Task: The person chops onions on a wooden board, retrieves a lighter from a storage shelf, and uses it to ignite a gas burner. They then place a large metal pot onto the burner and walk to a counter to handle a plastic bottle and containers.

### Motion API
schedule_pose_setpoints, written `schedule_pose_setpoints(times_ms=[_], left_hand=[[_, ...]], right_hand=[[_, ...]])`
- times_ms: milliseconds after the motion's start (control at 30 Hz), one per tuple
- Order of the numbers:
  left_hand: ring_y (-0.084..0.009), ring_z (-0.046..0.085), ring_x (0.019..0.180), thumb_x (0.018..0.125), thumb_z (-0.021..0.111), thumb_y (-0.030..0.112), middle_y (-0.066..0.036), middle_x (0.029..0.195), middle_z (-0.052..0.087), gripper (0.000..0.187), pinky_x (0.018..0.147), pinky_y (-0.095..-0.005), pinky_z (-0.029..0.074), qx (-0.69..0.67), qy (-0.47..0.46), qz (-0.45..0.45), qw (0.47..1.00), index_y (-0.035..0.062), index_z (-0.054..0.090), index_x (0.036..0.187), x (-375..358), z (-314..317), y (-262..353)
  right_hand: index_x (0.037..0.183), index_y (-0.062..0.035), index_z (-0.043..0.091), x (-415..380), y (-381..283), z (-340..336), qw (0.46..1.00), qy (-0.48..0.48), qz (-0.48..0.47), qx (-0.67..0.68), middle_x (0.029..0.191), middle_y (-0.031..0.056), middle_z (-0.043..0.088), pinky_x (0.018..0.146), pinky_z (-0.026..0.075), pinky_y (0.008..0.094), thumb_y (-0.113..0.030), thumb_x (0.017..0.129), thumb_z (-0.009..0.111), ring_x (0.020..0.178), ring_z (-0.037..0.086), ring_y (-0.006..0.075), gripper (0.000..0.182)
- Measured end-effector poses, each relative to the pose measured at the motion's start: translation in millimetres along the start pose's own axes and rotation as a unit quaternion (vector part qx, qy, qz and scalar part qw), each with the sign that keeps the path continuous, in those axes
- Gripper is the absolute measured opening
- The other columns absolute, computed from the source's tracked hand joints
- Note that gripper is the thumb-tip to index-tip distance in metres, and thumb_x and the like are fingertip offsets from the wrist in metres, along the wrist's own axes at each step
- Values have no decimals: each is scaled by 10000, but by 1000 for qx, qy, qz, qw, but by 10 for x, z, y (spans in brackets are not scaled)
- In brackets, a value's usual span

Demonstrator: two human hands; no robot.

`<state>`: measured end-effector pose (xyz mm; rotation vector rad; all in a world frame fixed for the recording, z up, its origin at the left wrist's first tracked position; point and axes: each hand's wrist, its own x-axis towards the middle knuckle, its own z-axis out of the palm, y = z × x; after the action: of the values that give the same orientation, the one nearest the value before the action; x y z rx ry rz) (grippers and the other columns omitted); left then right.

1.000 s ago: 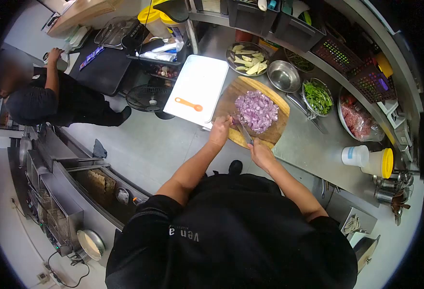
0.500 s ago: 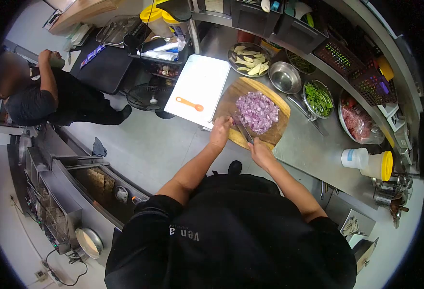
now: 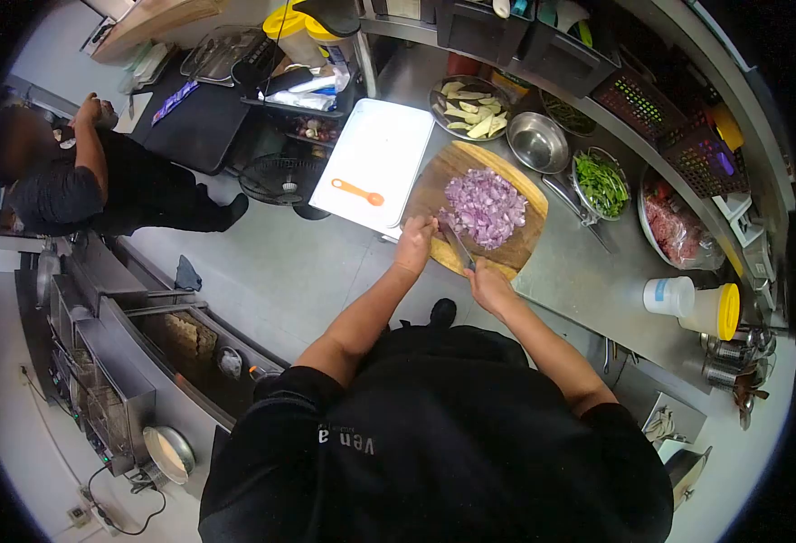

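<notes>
My right hand (image 3: 490, 286) is closed around the handle of a kitchen knife (image 3: 455, 242) at the near edge of a wooden cutting board (image 3: 433, 185). The blade points away and to the left, toward my other hand's fingertips. My left hand (image 3: 415, 242) is bent at the board's left edge, its fingers pressed together on a small piece of red onion (image 3: 444, 218) beside the blade; most of that piece is hidden. A heap of chopped red onion (image 3: 487, 208) covers the middle of the board, just right of the knife.
Left of the wood lies a white board (image 3: 380, 145) with an orange measuring spoon (image 3: 358, 192). Behind stand a pan of cut wedges (image 3: 472, 110) and a steel bowl (image 3: 538, 142). Chopped greens (image 3: 601, 184), tongs (image 3: 574, 206) and meat (image 3: 674, 226) are rightward. Another person (image 3: 63, 172) stands left.
Both my hands stay almost in place, with the knife blade shifted very slightly by the onion piece. The view has drifted a little. At left, the other person's hands have moved slightly.
</notes>
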<state>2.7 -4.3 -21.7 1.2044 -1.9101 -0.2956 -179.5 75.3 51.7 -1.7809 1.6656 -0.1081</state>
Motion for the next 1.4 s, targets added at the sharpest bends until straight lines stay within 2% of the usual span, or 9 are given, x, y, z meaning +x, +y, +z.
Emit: schedule_pose_setpoints(times_ms=[300, 367, 467, 667, 967, 1100, 1300, 1367, 1400], left_hand=[[-296, 551, 776, 826, 619, 60, -122, 801, 584, 81, 676, -393, 461, 20, -15, -5, 1000, 8, 672, 794, 40, 29, 69], [-302, 550, 832, 797, 643, 56, -140, 864, 593, 74, 719, -402, 458, 96, -50, -41, 993, 10, 685, 836, 69, 33, 148], [-332, 543, 841, 794, 619, 39, -136, 857, 570, 106, 755, -426, 463, 59, -51, -86, 993, 3, 674, 877, 77, 57, 151], [-328, 567, 857, 735, 685, 41, -147, 881, 612, 139, 758, -401, 473, 42, -44, -82, 995, -5, 685, 867, 96, 41, 120], [-353, 584, 807, 744, 636, 9, -191, 849, 600, 153, 707, -425, 491, 28, -44, -48, 997, -42, 666, 886, 84, 58, 22], [-330, 605, 865, 707, 689, -7, -165, 912, 630, 168, 762, -387, 497, 11, -42, -84, 995, -30, 662, 870, 101, -17, 79], [-336, 611, 790, 701, 674, -34, -175, 833, 622, 120, 691, -392, 506, 31, -60, -77, 995, -41, 669, 820, 131, -9, 66], [-334, 611, 768, 711, 656, -35, -176, 786, 615, 72, 657, -387, 505, 34, -59, -56, 996, -44, 671, 781, 115, 45, -13], [-334, 611, 768, 711, 656, -35, -176, 786, 615, 72, 657, -387, 505, 34, -61, -57, 996, -44, 671, 781, 132, 44, -21]], right_hand=[[976, 51, 475, 165, 228, 165, 998, 41, -17, 36, 878, 333, 602, 771, 438, 546, -315, 956, 449, 853, 585, 492, 367], [946, 45, 444, 107, 260, 107, 998, 44, -3, 44, 627, 244, 583, 561, 481, 484, -300, 975, 426, 500, 586, 388, 347], [932, 43, 434, 15, 246, 9, 998, 57, -21, 25, 573, 211, 563, 500, 473, 464, -312, 984, 403, 412, 555, 335, 360], [954, 51, 432, -13, 295, 98, 998, 36, -33, 32, 579, 209, 565, 477, 465, 455, -325, 988, 392, 428, 561, 331, 379], [982, 67, 421, 228, 271, 132, 997, 39, -27, 59, 600, 214, 568, 357, 448, 400, -313, 987, 395, 399, 552, 303, 381], [1000, 72, 423, 75, 284, 74, 997, 23, -26, 66, 621, 224, 573, 364, 459, 392, -330, 986, 400, 392, 551, 306, 403], [1002, 57, 420, -2, 187, 23, 998, 4, -22, 61, 629, 204, 575, 365, 457, 395, -354, 986, 396, 401, 554, 296, 412], [1019, 76, 474, -53, 42, -87, 995, -27, 33, 92, 857, 341, 594, 754, 447, 535, -304, 967, 427, 833, 576, 501, 386], [1019, 76, 474, -43, -49, -135, 995, -28, 34, 93, 857, 341, 594, 754, 447, 535, -304, 967, 427, 833, 576, 501, 386]])
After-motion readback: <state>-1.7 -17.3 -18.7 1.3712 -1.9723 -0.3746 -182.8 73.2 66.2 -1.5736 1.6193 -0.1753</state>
